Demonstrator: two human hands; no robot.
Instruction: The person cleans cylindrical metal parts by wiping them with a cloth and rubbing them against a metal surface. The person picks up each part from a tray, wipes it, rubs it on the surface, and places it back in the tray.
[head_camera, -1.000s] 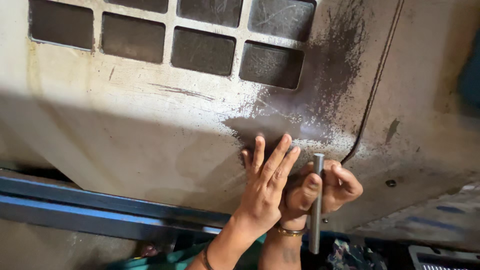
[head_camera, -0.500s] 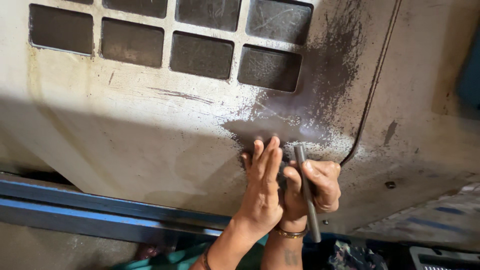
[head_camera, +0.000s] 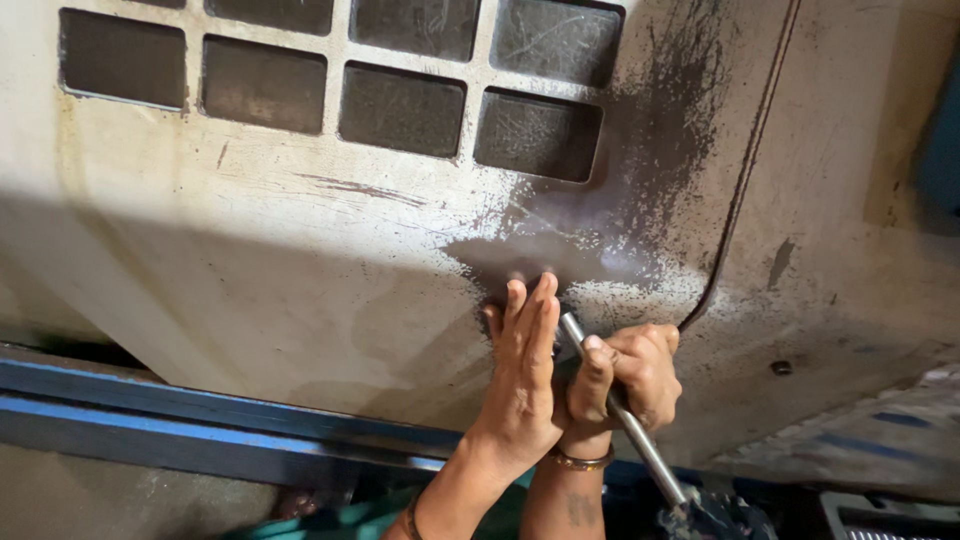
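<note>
while the flat left hand (head_camera: 525, 375) presses the metal panel (head_camera: 300, 270), the right hand (head_camera: 630, 375) grips a steel rod (head_camera: 640, 440) slanting up-left.

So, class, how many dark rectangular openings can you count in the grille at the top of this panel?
7: a lower row of four, and three cut off above. More may lie outside the frame.

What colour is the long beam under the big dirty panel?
The beam is blue, running below the grimy panel; the head view shows it best.
</note>
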